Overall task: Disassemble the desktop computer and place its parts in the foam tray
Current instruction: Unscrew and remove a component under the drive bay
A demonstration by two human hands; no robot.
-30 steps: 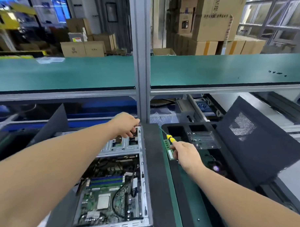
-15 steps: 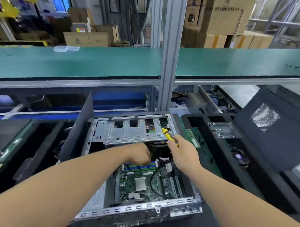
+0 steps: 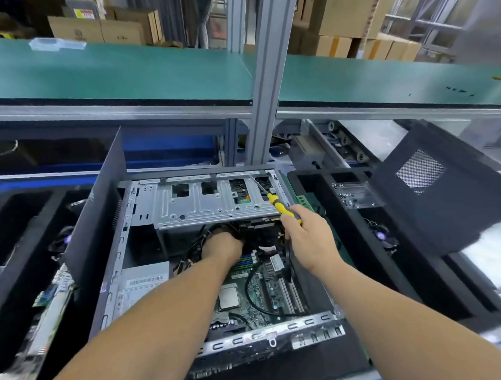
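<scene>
Your right hand (image 3: 308, 239), at centre frame, grips the yellow screwdriver (image 3: 284, 208) with its tip over the metal drive cage (image 3: 204, 202), while your left hand (image 3: 223, 244), fingers hidden among the cables, reaches into the open computer case (image 3: 212, 262), beside the foam tray (image 3: 388, 259) at right.

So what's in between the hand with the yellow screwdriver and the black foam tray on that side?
In the head view, the computer case's metal side wall and a green strip lie between the right hand and the foam tray.
</scene>
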